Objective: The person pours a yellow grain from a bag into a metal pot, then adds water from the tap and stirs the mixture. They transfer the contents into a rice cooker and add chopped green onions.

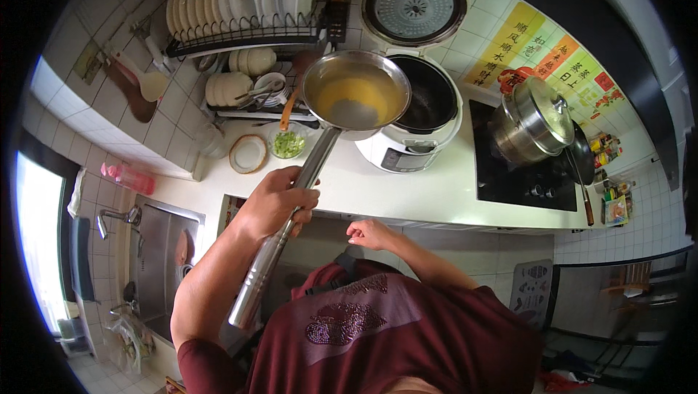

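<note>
A large stainless-steel ladle (357,69) is raised over the counter, partly in front of the rice cooker. Its bowl shows a yellow patch around a grey one; contents or reflection, I cannot tell. My left hand (278,203) is wrapped around the long, thick metal handle. Near my waist, before the counter's edge, my right hand (373,235) is loosely curled with nothing visible in it; its palm side is hidden. The white rice cooker (381,148) has its lid (415,7) up, and its dark inner pot (422,91) shows at the right of the ladle's bowl.
Chopped greens (289,145) sit in a glass bowl beside a small plate (248,154). Behind stands a dish rack (245,42) with plates. A lidded steel pot (531,121) and a dark pan (581,154) occupy the cooktop (493,184). The sink (163,241) is at left.
</note>
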Available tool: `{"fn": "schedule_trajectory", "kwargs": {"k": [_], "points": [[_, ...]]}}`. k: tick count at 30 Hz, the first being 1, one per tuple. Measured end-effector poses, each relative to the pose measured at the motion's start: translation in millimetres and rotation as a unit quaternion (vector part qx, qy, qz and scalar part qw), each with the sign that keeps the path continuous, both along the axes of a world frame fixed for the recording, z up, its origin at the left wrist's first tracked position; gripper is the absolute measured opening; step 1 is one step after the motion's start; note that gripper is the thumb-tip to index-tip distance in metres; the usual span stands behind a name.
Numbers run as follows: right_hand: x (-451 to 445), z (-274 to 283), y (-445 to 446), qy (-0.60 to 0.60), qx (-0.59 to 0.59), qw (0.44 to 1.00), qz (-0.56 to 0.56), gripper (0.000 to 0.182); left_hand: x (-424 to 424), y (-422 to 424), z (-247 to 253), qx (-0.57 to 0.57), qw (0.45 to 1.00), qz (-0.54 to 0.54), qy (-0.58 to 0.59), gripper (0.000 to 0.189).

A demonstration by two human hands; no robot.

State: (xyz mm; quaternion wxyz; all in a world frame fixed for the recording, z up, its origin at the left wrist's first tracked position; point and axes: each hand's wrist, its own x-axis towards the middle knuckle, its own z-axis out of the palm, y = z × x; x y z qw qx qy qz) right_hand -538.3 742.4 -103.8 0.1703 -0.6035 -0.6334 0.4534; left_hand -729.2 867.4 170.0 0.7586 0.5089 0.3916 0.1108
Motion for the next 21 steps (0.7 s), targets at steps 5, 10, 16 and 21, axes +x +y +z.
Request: {"fn": "schedule_trajectory", "kwargs": {"k": [5,10,16,21], "points": [[20.2,-6.0,-25.7,0.01,0.001,0.999,-0.051,0.028,51.8,13.1,4.9,0.04,0.997,-0.049,0.041,0.025],[20.9,-14.3,-55.2,0.027,-0.02,0.989,-0.146,0.029,82.2,34.2,-7.6,0.066,0.993,-0.091,0.046,0.015],[25.9,-25.4,-88.5,0.052,-0.025,0.976,-0.21,0.028,111.6,49.9,-24.0,0.085,0.99,-0.107,0.041,0.009],[29.0,-35.6,-104.1,0.051,-0.007,0.969,-0.242,0.028,138.3,62.6,-33.0,0.112,0.985,-0.118,0.049,0.015]]}}
